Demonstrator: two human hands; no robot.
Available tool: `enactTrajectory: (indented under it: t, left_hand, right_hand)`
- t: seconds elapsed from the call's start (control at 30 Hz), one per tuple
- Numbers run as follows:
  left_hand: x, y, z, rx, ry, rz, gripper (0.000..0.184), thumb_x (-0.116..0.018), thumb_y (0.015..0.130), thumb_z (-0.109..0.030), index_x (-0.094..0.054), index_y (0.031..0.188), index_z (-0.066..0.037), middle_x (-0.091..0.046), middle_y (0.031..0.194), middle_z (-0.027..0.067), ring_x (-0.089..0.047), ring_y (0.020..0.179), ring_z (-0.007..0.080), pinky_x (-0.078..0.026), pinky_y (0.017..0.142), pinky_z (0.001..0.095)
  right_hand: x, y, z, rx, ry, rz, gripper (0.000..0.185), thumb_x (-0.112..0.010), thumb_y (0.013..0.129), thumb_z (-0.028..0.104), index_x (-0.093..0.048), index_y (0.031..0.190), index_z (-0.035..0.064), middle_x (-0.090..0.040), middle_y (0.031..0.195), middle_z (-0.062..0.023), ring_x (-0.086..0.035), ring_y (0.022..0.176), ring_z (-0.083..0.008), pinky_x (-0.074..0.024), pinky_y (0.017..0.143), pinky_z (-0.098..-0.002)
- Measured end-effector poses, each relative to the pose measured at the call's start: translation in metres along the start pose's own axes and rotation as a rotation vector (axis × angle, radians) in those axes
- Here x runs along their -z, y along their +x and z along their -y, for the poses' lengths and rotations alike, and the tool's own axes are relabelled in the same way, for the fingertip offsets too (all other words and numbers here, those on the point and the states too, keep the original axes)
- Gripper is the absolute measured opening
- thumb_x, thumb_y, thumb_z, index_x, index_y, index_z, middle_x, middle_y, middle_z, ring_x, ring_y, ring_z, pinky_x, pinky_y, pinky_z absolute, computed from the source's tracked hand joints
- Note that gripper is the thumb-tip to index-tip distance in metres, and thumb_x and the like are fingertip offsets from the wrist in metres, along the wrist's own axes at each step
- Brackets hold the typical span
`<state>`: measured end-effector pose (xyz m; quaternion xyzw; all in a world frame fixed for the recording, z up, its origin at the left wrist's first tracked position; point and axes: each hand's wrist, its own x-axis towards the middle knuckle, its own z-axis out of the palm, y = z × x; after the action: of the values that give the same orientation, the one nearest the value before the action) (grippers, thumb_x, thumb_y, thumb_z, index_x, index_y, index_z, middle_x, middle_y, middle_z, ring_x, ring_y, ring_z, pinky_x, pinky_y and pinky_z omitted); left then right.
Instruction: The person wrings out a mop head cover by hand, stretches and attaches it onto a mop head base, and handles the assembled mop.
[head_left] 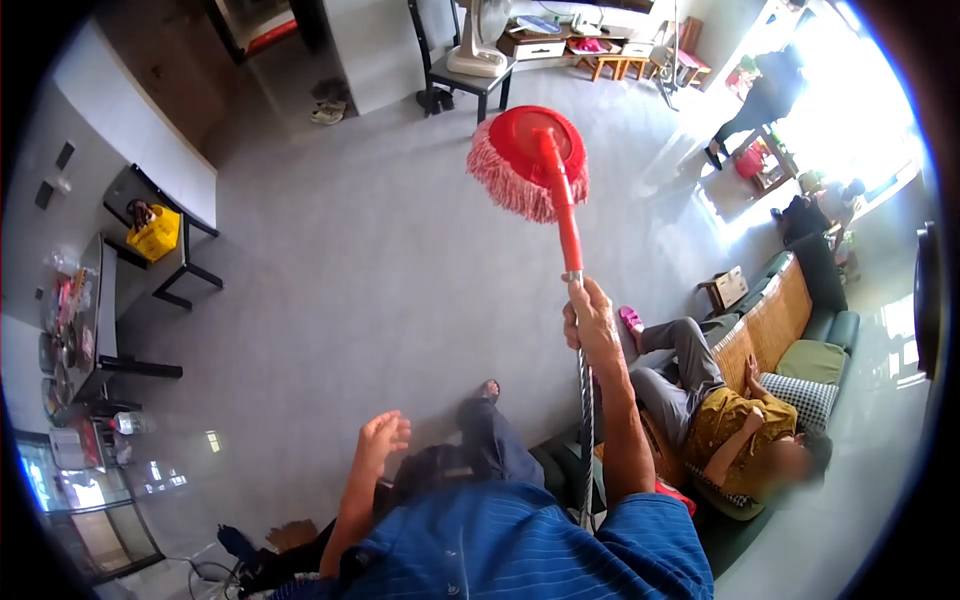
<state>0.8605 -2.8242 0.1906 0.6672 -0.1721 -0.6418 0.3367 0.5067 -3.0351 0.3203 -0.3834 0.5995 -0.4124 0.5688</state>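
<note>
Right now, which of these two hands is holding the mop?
The right hand, closed around the pole of the red mop; the left hand is apart from it, holding nothing.

The right arm (628,430) reaches forward, farther out than the left, its wrist nearly in line with the forearm. The right hand (598,326) is wrapped in a firm grip, fingers curled. The left arm (352,510) stretches forward from the side of the body, and the left hand (383,436) hovers loosely, its fingers relaxed, gently bent and turned inward.
</note>
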Motion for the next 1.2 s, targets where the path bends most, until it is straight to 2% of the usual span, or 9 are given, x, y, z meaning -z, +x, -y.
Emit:
enactTrajectory:
  t: [0.13, 0.37, 0.53, 0.6, 0.73, 0.87, 0.97, 1.1, 1.2]
  left_hand:
    - [-0.048, 0.041, -0.070, -0.084, 0.067, 0.070, 0.048, -0.056, 0.101, -0.028, -0.051, 0.137, 0.002, -0.065, 0.122, 0.0161, -0.064, 0.108, 0.0229, -0.056, 0.084, 0.0350]
    - [-0.141, 0.140, -0.217, -0.385, 0.053, 0.184, 0.076, -0.061, 0.096, -0.051, -0.040, 0.147, 0.001, -0.052, 0.139, 0.0175, -0.054, 0.125, 0.0262, -0.054, 0.092, 0.0390]
    - [-0.192, 0.218, -0.293, -0.384, -0.140, 0.228, 0.069, -0.066, 0.093, -0.048, -0.048, 0.136, 0.004, -0.062, 0.122, 0.0107, -0.061, 0.112, 0.0202, -0.055, 0.085, 0.0353]
    - [-0.198, 0.251, -0.305, -0.371, -0.218, 0.217, 0.046, -0.069, 0.093, -0.035, -0.059, 0.121, 0.000, -0.066, 0.109, 0.0041, -0.064, 0.097, 0.0133, -0.054, 0.076, 0.0317]
    - [-0.206, 0.290, -0.342, -0.472, -0.367, 0.392, 0.023, -0.069, 0.091, -0.003, -0.066, 0.114, -0.001, -0.069, 0.103, 0.0031, -0.064, 0.090, 0.0114, -0.053, 0.080, 0.0288]
    - [-0.201, 0.330, -0.396, -0.416, -0.262, 0.495, 0.020, -0.073, 0.089, -0.002, -0.071, 0.109, -0.002, -0.070, 0.100, 0.0010, -0.064, 0.087, 0.0106, -0.052, 0.079, 0.0267]
    - [-0.195, 0.357, -0.443, -0.518, -0.017, 0.572, 0.019, -0.074, 0.088, -0.003, -0.072, 0.108, -0.003, -0.071, 0.096, 0.0000, -0.064, 0.085, 0.0098, -0.052, 0.077, 0.0263]
    - [-0.196, 0.368, -0.493, -0.568, 0.090, 0.661, 0.024, -0.079, 0.082, -0.001, -0.073, 0.105, -0.005, -0.072, 0.095, -0.0012, -0.065, 0.086, 0.0098, -0.054, 0.078, 0.0275]
    - [-0.203, 0.369, -0.512, -0.646, 0.154, 0.726, 0.033, -0.080, 0.080, 0.002, -0.072, 0.111, -0.006, -0.072, 0.100, 0.0000, -0.066, 0.090, 0.0112, -0.055, 0.080, 0.0288]
  right_hand:
    - [0.013, 0.035, -0.010, -0.184, 0.132, 0.198, 0.047, -0.049, 0.103, 0.048, -0.053, 0.128, 0.0082, -0.037, 0.063, 0.0044, -0.030, 0.044, -0.0042, -0.0247, 0.039, -0.0223]
    - [-0.019, 0.050, 0.000, -0.469, 0.290, 0.316, 0.049, -0.046, 0.104, 0.050, -0.051, 0.130, 0.0089, -0.034, 0.062, 0.0048, -0.029, 0.044, -0.0054, -0.0260, 0.040, -0.0234]
    - [-0.032, 0.058, -0.001, -0.379, 0.268, 0.307, 0.042, -0.047, 0.105, 0.044, -0.052, 0.126, 0.0072, -0.036, 0.063, 0.0040, -0.032, 0.046, -0.0059, -0.0265, 0.041, -0.0238]
    - [-0.039, 0.067, -0.006, -0.347, 0.234, 0.272, 0.041, -0.047, 0.106, 0.041, -0.055, 0.122, 0.0047, -0.037, 0.063, 0.0040, -0.034, 0.047, -0.0066, -0.0289, 0.043, -0.0238]
    - [-0.054, 0.103, 0.011, -0.344, 0.204, 0.097, 0.039, -0.049, 0.106, 0.038, -0.061, 0.117, 0.0028, -0.041, 0.063, 0.0034, -0.036, 0.050, -0.0069, -0.0314, 0.046, -0.0236]
    - [-0.079, 0.139, 0.024, -0.313, 0.228, -0.025, 0.037, -0.052, 0.105, 0.034, -0.063, 0.119, 0.0022, -0.046, 0.068, 0.0039, -0.041, 0.054, -0.0055, -0.0330, 0.047, -0.0241]
    - [-0.113, 0.165, 0.016, -0.051, -0.090, -0.323, 0.031, -0.054, 0.104, 0.030, -0.063, 0.117, 0.0037, -0.048, 0.071, 0.0049, -0.044, 0.059, -0.0047, -0.0371, 0.051, -0.0237]
    - [-0.140, 0.182, 0.031, -0.149, 0.084, -0.360, 0.034, -0.056, 0.103, 0.030, -0.065, 0.126, 0.0072, -0.052, 0.076, 0.0040, -0.046, 0.069, -0.0057, -0.0407, 0.063, -0.0241]
    - [-0.164, 0.186, 0.040, -0.152, 0.225, -0.426, 0.033, -0.055, 0.104, 0.031, -0.065, 0.126, 0.0087, -0.048, 0.073, 0.0058, -0.046, 0.068, -0.0049, -0.0400, 0.060, -0.0233]
